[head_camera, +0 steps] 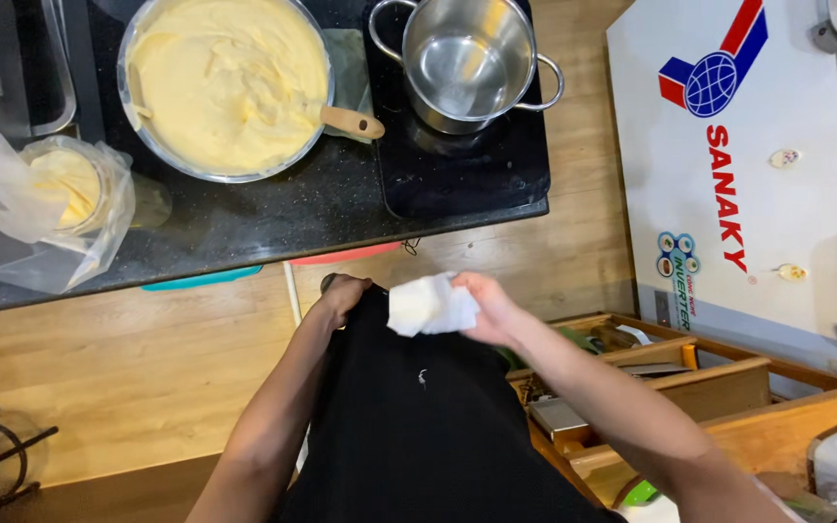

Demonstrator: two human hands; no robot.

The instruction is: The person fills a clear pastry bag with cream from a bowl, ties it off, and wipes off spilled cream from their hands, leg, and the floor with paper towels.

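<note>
Between the counter [273, 218] edge and the person's hands lay open floor [128, 349], while the counter itself was crowded by the batter bowl [225, 87], pot [465, 60] and bagged jar [60, 199], and open drawers [690, 387] blocked the right.

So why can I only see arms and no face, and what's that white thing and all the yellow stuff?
The camera sits on the person's head and looks down, so you see only their arms and black clothes. The right hand holds a crumpled white paper towel. The left hand rests against the black clothes beside it. On the dark counter stands a big metal bowl of pale yellow batter, with a wooden handle sticking out. Next to it is an empty steel pot. Open wooden drawers are on the right.
</note>
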